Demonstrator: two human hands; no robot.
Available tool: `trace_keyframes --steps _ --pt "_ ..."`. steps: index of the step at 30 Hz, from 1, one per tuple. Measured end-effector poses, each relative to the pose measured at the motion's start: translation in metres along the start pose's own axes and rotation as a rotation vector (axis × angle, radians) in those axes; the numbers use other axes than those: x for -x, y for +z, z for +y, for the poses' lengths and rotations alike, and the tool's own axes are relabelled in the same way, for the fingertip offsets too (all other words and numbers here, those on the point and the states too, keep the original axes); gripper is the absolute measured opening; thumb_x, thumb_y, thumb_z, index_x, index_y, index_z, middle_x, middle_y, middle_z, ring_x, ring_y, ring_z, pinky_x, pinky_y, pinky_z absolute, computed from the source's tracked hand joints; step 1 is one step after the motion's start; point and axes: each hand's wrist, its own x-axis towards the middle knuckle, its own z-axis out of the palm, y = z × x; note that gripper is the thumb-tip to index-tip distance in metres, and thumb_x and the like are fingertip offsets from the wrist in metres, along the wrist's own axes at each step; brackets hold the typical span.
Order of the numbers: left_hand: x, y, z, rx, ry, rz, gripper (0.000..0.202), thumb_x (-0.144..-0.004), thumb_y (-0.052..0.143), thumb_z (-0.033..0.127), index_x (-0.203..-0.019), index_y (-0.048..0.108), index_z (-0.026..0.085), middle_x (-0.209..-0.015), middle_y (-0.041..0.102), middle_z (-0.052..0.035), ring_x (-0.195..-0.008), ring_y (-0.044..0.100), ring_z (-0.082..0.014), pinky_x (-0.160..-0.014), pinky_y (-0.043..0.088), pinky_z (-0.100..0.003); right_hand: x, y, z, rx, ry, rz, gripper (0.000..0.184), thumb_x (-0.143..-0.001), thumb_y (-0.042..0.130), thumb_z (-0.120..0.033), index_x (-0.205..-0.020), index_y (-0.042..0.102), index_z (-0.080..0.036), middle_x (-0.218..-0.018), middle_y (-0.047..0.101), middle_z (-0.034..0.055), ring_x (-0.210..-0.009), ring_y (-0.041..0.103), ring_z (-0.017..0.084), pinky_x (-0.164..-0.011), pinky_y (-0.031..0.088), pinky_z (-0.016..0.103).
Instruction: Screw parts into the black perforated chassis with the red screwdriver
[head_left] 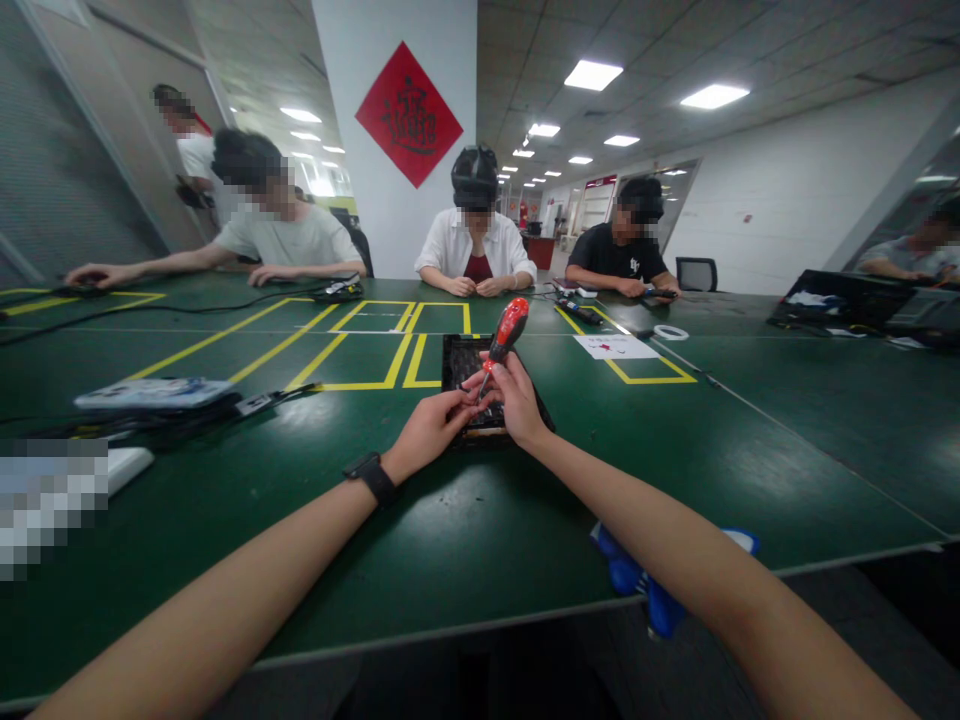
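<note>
A screwdriver (509, 326) with a red and black handle stands tilted, handle up, its shaft pointing down to the left. My right hand (519, 400) is closed around the lower handle and shaft. My left hand (435, 425), with a dark band on its wrist, has its fingertips pinched beside the screwdriver's tip; whatever they hold is too small or hidden to make out. Beneath both hands lies a black, box-like device (459, 356) on the green table (480, 540). Its inner parts show only partly, since my hands cover the middle.
Blue-and-white objects (626, 570) lie at the table's front edge under my right forearm. To the left are a light-coloured case (154, 393) and black cables (161, 425). A paper sheet (615, 347) and a white ring (670, 332) lie right. Several people sit opposite.
</note>
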Motion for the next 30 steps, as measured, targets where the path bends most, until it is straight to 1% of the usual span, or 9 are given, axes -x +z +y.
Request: trace_keyframes --steps 5,9,13,16,19,22,25,27,30 --pt "0.0006 -0.0005 0.0013 0.014 -0.001 0.001 0.025 -0.086 0.049 0.034 -0.091 0.063 0.014 -0.075 0.063 -0.0024 -0.064 0.052 -0.0129 -0.061 0.038 -0.023 0.0001 -0.0007 0.0017 0.000 0.000 -0.006 0.031 -0.088 0.045 -0.042 -0.110 0.048 -0.019 -0.077 0.064 0.0019 -0.058 0.059 0.009 -0.046 0.048 0.017" --pt "0.0006 0.0002 0.0038 0.025 -0.021 0.024 0.026 -0.084 0.052 0.037 -0.090 0.062 0.014 -0.070 0.060 -0.0007 -0.059 0.049 -0.0113 -0.056 0.036 -0.022 0.0003 -0.0009 0.0018 0.015 -0.008 -0.003 0.031 -0.088 0.045 -0.041 -0.109 0.048 -0.020 -0.077 0.064 0.0015 -0.059 0.059 0.009 -0.045 0.047 0.017" --pt "0.0000 0.0008 0.0048 0.050 -0.039 0.055 0.025 -0.079 0.060 0.039 -0.084 0.059 0.015 -0.065 0.054 0.0022 -0.055 0.045 -0.0099 -0.053 0.035 -0.021 0.0007 0.0006 -0.0014 0.014 -0.012 -0.002 0.030 -0.087 0.047 -0.041 -0.108 0.047 -0.019 -0.075 0.063 0.0009 -0.057 0.058 0.009 -0.044 0.045 0.016" --pt "-0.0005 0.0003 0.0024 0.081 -0.051 0.039 0.023 -0.078 0.061 0.038 -0.078 0.058 0.015 -0.061 0.051 0.0033 -0.055 0.043 -0.0094 -0.054 0.035 -0.021 0.0009 0.0016 -0.0031 -0.004 -0.006 -0.019 0.030 -0.087 0.048 -0.042 -0.106 0.045 -0.020 -0.074 0.064 0.0002 -0.056 0.058 0.009 -0.044 0.046 0.017" --pt "-0.0012 -0.0009 -0.0014 0.117 -0.051 -0.001 0.023 -0.079 0.060 0.037 -0.079 0.060 0.014 -0.064 0.055 0.0024 -0.057 0.046 -0.0100 -0.057 0.037 -0.022 0.0004 0.0012 -0.0028 -0.017 0.001 -0.036 0.030 -0.087 0.047 -0.044 -0.105 0.043 -0.020 -0.074 0.064 -0.0002 -0.055 0.058 0.008 -0.046 0.047 0.016" --pt "-0.0019 -0.0020 -0.0037 0.154 -0.026 -0.039 0.023 -0.084 0.053 0.036 -0.087 0.063 0.014 -0.075 0.062 -0.0006 -0.067 0.053 -0.0124 -0.065 0.041 -0.023 -0.0008 -0.0009 -0.0011 -0.040 0.024 -0.049 0.030 -0.088 0.043 -0.045 -0.104 0.043 -0.020 -0.073 0.064 -0.0001 -0.054 0.058 0.008 -0.046 0.047 0.017" --pt "-0.0020 -0.0022 -0.0028 0.157 -0.009 -0.047 0.026 -0.087 0.049 0.035 -0.088 0.064 0.015 -0.080 0.065 -0.0022 -0.073 0.056 -0.0141 -0.071 0.042 -0.025 -0.0019 -0.0029 -0.0002 -0.069 0.053 -0.050 0.029 -0.089 0.042 -0.045 -0.103 0.044 -0.019 -0.070 0.063 -0.0003 -0.053 0.058 0.009 -0.047 0.047 0.018" --pt "-0.0015 -0.0018 -0.0011 0.136 -0.007 -0.031 0.026 -0.086 0.049 0.036 -0.088 0.064 0.015 -0.081 0.065 -0.0021 -0.073 0.056 -0.0141 -0.071 0.042 -0.025 -0.0021 -0.0031 -0.0007 -0.074 0.056 -0.037 0.028 -0.088 0.044 -0.043 -0.101 0.044 -0.020 -0.068 0.063 -0.0011 -0.053 0.058 0.009 -0.047 0.047 0.018" --pt "-0.0005 -0.0007 0.0023 0.125 -0.031 -0.005 0.026 -0.084 0.052 0.038 -0.089 0.063 0.015 -0.075 0.063 -0.0006 -0.067 0.052 -0.0121 -0.064 0.040 -0.023 -0.0018 -0.0019 -0.0022 -0.070 0.042 -0.012 0.025 -0.086 0.048 -0.042 -0.098 0.043 -0.020 -0.066 0.062 -0.0024 -0.052 0.057 0.008 -0.046 0.046 0.018"
